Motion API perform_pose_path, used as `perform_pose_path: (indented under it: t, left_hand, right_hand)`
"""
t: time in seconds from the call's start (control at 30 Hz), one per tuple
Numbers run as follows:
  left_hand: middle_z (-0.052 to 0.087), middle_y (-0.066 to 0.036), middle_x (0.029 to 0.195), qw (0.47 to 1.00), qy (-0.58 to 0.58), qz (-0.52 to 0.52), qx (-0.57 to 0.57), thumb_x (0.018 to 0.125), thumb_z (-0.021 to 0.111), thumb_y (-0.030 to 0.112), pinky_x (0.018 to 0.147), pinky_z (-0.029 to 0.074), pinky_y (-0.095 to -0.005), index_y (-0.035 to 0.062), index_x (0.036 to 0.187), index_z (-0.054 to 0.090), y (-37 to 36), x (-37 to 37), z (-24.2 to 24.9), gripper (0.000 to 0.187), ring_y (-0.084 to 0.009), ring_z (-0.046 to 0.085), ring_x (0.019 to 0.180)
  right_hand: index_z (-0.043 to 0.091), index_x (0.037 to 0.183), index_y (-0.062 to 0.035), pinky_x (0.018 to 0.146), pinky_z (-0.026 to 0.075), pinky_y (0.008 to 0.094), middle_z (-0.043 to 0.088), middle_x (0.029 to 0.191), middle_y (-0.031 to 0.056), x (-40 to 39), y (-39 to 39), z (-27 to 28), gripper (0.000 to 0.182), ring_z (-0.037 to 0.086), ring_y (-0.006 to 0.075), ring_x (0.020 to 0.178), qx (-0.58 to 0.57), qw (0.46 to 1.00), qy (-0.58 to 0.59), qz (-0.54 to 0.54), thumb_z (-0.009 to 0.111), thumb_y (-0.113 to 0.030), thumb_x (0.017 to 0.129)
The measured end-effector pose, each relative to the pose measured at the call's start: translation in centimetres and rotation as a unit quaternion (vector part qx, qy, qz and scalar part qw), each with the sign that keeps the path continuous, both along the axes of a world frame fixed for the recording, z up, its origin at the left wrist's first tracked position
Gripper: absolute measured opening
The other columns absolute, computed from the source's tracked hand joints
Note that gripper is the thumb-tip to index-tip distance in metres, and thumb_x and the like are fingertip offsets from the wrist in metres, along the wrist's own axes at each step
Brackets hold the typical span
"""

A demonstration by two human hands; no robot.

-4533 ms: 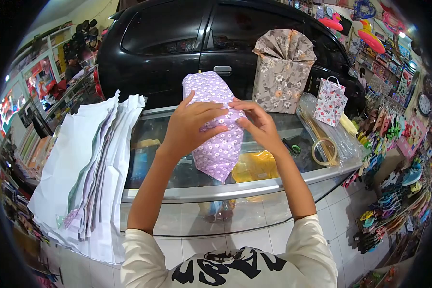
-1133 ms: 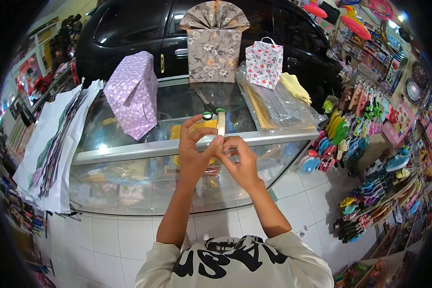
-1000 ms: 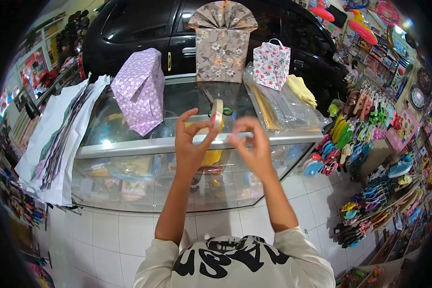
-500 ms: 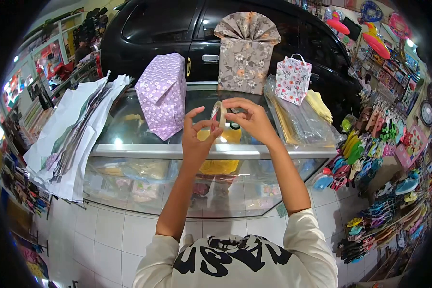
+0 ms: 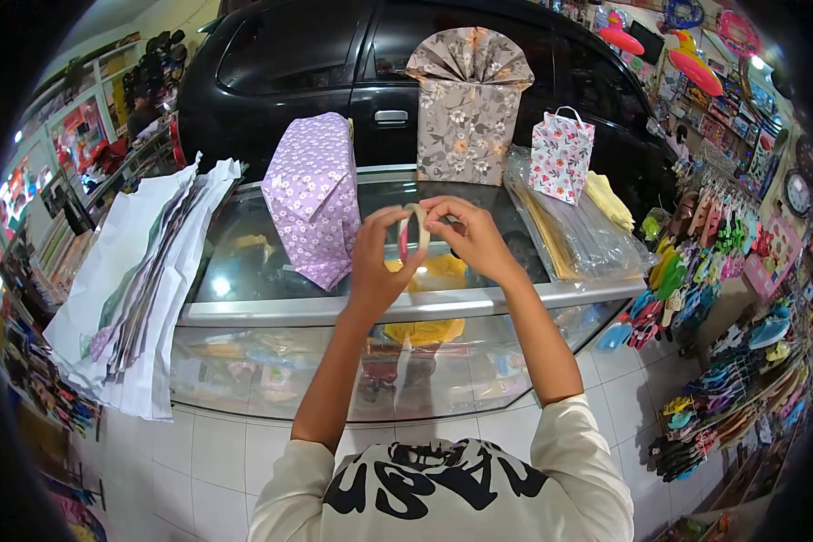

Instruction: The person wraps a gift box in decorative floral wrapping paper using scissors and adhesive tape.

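Observation:
A roll of tape (image 5: pixel 422 230) is held upright above the glass counter. My left hand (image 5: pixel 381 257) has its fingers closed on the roll's left side. On the other side, my right hand (image 5: pixel 468 233) pinches the roll near its top edge. Left of my hands stands a purple flowered package (image 5: pixel 312 199). Behind them is a grey flowered package (image 5: pixel 467 126) with a pleated fan top. A small white flowered bag (image 5: pixel 562 158) rests on plastic-wrapped sheets (image 5: pixel 578 237) at the right.
Long sheets of wrapping paper (image 5: pixel 140 280) lie over the left end of the glass counter (image 5: pixel 334 312). A black car (image 5: pixel 285 77) stands behind it. Racks of slippers (image 5: pixel 723 397) are at the right. A person (image 5: pixel 142 116) is in the far left background.
My left hand's fingers have closed in on the roll of tape. The camera view has shifted slightly, so the counter and packages appear a little lower.

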State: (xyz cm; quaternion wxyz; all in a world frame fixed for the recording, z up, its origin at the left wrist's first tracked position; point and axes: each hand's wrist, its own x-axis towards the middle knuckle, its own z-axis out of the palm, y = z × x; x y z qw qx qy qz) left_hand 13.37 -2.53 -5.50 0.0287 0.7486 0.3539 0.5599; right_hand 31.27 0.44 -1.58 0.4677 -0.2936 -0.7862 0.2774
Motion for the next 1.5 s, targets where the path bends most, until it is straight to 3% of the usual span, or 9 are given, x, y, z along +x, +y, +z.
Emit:
perform_pose_path:
  t: [0.17,0.37,0.57,0.83,0.93,1.07,1.3,1.4,1.5]
  left_hand:
    - [0.048,-0.014,0.129,0.992,0.087,-0.084,0.028,0.08,0.067,0.019,0.1,0.037,-0.0365,0.007,0.131,0.033,2.0,-0.7,1.2,0.062,-0.0302,0.051,0.117]
    - [0.053,-0.018,0.123,0.933,-0.069,-0.169,-0.311,0.081,0.068,0.02,0.094,0.042,-0.0373,0.0091,0.134,0.032,3.1,-0.5,2.7,0.065,-0.0326,0.052,0.115]
    - [0.06,-0.013,0.112,0.988,-0.021,-0.15,-0.012,0.074,0.074,0.014,0.094,0.042,-0.0339,0.0086,0.109,0.058,5.3,-0.8,3.1,0.039,-0.0272,0.056,0.11]
    - [0.063,-0.013,0.108,0.98,-0.045,-0.181,-0.073,0.073,0.075,0.014,0.094,0.042,-0.0336,0.0041,0.086,0.067,4.9,0.2,4.5,0.018,-0.0243,0.057,0.107]
    - [0.063,-0.013,0.109,0.983,-0.032,-0.171,-0.054,0.074,0.074,0.015,0.094,0.041,-0.0337,0.0044,0.085,0.068,5.3,0.2,4.4,0.016,-0.0236,0.056,0.107]
    - [0.061,-0.012,0.107,0.979,-0.067,-0.172,-0.088,0.075,0.074,0.016,0.093,0.041,-0.0335,0.0055,0.085,0.07,5.5,0.4,4.5,0.015,-0.0229,0.056,0.106]
    - [0.059,-0.006,0.099,0.989,-0.083,-0.123,-0.013,0.074,0.074,0.011,0.086,0.043,-0.0287,0.0057,0.085,0.07,4.4,0.6,5.7,0.013,-0.0168,0.056,0.097]
    - [0.059,-0.007,0.092,0.988,-0.103,-0.114,0.03,0.074,0.074,0.011,0.08,0.044,-0.0281,0.0053,0.083,0.071,3.8,0.4,7.0,0.011,-0.0172,0.056,0.091]
    - [0.059,-0.006,0.088,0.988,-0.106,-0.107,0.035,0.074,0.074,0.01,0.077,0.044,-0.0281,0.0045,0.082,0.07,4.5,0.4,7.6,0.011,-0.0175,0.057,0.087]
  right_hand:
    - [0.055,0.087,0.0006,0.062,0.045,0.0279,0.059,0.096,0.0111,-0.5,0.4,-0.5,0.006,0.058,0.019,0.075,0.082,0.996,-0.01,-0.041,0.059,-0.002,0.082]
    - [0.054,0.086,0.0001,0.066,0.045,0.0285,0.049,0.099,0.0112,-0.9,-1.3,3.3,0.007,0.055,0.0227,0.082,0.17,0.982,-0.019,-0.08,0.057,0.001,0.081]
    - [0.056,0.088,0.0,0.067,0.046,0.0289,0.049,0.099,0.0107,-0.5,-0.5,4.0,0.008,0.054,0.0215,0.085,0.144,0.985,-0.055,-0.077,0.058,0.001,0.08]
    - [0.057,0.094,-0.002,0.079,0.048,0.0304,0.051,0.107,0.0101,0.5,-0.7,5.1,0.014,0.055,0.0221,0.1,0.11,0.987,-0.104,-0.057,0.062,-0.007,0.082]
    - [0.044,0.121,-0.005,0.093,0.043,0.0378,0.047,0.121,0.0129,1.1,-0.4,4.1,0.055,0.048,0.0258,0.116,-0.034,0.999,0.009,0.029,0.074,-0.018,0.076]
    - [0.0,0.138,-0.0048,0.108,0.025,0.0423,0.032,0.136,0.023,1.2,0.1,0.9,0.123,0.032,0.033,0.13,0.037,0.993,-0.064,0.089,0.089,-0.029,0.056]
    - [0.008,0.135,-0.0021,0.104,0.03,0.0386,0.042,0.126,0.0219,-1.1,-0.1,-1.9,0.105,0.038,0.0283,0.124,0.007,0.999,-0.011,0.036,0.083,-0.027,0.065]
    - [0.015,0.134,-0.0016,0.099,0.035,0.0366,0.041,0.127,0.0228,-0.3,2.6,-2.4,0.097,0.042,0.0269,0.12,-0.178,0.983,0.001,0.04,0.08,-0.032,0.069]
    - [0.021,0.134,-0.0018,0.091,0.04,0.0354,0.045,0.123,0.0205,-0.4,2.5,-2.4,0.091,0.047,0.0241,0.112,-0.088,0.996,-0.006,0.004,0.078,-0.035,0.071]
